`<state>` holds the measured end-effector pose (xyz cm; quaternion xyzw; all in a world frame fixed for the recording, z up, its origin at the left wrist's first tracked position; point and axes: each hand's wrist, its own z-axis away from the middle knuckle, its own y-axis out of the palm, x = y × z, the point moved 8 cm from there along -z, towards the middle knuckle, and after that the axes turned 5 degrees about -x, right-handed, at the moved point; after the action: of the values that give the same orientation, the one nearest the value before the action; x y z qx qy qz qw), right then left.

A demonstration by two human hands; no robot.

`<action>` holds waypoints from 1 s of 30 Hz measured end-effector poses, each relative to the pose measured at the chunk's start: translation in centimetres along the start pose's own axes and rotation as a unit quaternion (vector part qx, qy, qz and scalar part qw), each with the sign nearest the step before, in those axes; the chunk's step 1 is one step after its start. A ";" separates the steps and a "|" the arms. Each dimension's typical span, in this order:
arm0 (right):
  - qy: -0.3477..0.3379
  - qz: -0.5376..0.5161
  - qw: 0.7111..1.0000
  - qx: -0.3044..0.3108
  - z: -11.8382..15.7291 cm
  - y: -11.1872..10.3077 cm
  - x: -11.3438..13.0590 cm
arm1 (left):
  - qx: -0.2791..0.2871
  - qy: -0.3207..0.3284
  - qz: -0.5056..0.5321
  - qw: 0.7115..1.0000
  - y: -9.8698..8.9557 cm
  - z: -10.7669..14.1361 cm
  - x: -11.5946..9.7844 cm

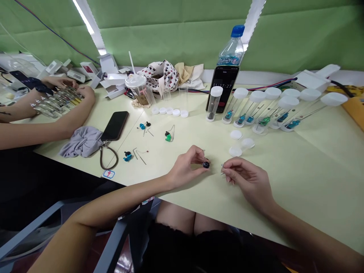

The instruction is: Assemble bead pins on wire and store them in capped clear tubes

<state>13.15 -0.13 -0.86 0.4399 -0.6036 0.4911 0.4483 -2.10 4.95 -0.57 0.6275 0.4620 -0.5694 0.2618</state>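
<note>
The pale yellow table (284,182) spreads under everything, with a row of capped clear plastic tubes (273,110) at one o'clock from the hands (small teal parts sit inside most of them). The left hand (189,167) is closed in a tight pinch on a small dark round part (206,165). At three o'clock from it, the right hand (246,180) pinches a thin metal pin (222,170) between nearly closed fingertips.
</note>
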 end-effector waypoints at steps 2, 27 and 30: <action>-0.022 0.020 1.000 -0.009 0.0 -0.2 0.4 | -0.015 0.024 0.006 1.000 -0.2 -0.6 -0.8; -0.116 0.078 0.988 -0.068 0.2 -1.0 2.6 | -0.048 -0.032 0.198 0.978 0.1 -3.0 -1.1; -0.119 0.077 0.988 -0.061 0.3 -1.0 2.7 | -0.047 -0.051 0.229 0.971 0.2 -3.1 -0.7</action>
<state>13.50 -0.79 1.98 0.4192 -0.7134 0.4305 0.3606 -0.41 7.27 0.75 0.6737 0.3183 -0.5032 0.4376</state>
